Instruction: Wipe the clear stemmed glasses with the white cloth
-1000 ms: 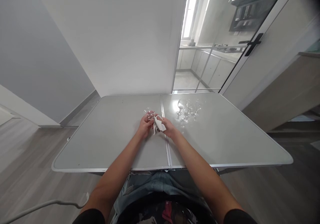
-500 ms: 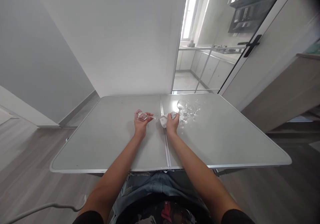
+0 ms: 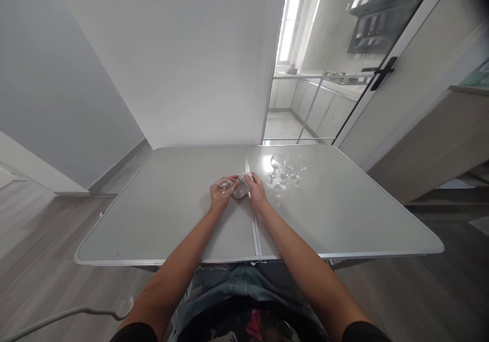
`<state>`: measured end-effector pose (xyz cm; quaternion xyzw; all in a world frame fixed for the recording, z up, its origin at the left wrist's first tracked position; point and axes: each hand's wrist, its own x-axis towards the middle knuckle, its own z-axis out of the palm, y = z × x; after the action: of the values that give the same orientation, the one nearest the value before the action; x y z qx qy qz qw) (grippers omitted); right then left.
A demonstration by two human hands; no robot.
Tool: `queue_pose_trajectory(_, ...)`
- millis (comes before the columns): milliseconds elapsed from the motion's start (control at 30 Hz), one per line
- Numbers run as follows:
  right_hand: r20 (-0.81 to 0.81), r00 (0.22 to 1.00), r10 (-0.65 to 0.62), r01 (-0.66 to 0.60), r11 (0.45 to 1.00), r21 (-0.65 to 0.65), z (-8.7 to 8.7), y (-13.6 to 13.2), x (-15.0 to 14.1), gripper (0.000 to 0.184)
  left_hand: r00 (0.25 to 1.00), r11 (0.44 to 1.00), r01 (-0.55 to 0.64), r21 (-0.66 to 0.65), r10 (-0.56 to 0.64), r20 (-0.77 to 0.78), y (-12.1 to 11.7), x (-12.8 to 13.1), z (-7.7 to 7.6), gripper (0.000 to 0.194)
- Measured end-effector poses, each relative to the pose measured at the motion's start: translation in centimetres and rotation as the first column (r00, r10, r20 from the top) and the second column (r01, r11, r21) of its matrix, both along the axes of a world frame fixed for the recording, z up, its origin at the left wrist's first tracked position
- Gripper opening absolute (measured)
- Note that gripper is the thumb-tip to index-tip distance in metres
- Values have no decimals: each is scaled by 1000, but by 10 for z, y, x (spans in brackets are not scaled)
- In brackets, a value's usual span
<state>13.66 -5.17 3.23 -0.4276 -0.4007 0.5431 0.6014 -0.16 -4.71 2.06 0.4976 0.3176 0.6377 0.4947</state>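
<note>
A clear stemmed glass (image 3: 224,186) lies tilted on its side in my left hand (image 3: 218,195), its bowl toward the left. My left fingers are wrapped round it. My right hand (image 3: 257,189) grips a white cloth (image 3: 242,186), which covers the foot end of the glass. The two hands are close together over the middle of the table. Just right of my right hand, several clear stemmed glasses (image 3: 283,173) stand grouped on the table.
The pale folding table (image 3: 153,219) has a metal seam (image 3: 255,230) down its middle. A white wall (image 3: 198,77) rises behind it. At the back right is a glass door with a black handle (image 3: 384,73). A pale cable (image 3: 76,311) hangs at the lower left.
My right hand has moved left with the cloth, from beside the glass onto its foot end. My left hand has shifted slightly right and nearer, and the glass has turned.
</note>
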Motion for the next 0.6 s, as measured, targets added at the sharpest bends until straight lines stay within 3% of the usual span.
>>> queue_pose_trajectory(100, -99, 989, -107, 117, 988, 97, 1, -4, -2, 35, 1000, 1000, -13, 11, 13, -8, -1, 1, 0, 25)
queue_pose_trajectory(167, -126, 987, -96, 112, 986, 124, 1, -4, -5, 38, 999, 999, -13, 30, 14, -46, -2, 3, 0, 23)
queue_pose_trajectory(300, -170, 984, -48, 63, 994, 84, -5, -1, -9, 49, 998, 998, 14, 55, -10, -59, -3, 3, 2, 22)
queue_pose_trajectory(433, -226, 973, 43, -33, 998, 48, -11, 0, -11, 49, 992, 992, -81, 95, 89, -89, 0, -2, 5, 19)
queue_pose_trajectory(600, -275, 956, -106, 136, 987, 91, -10, 2, -10, 51, 991, 994, -68, 84, 77, -112, 0, -2, 4, 23)
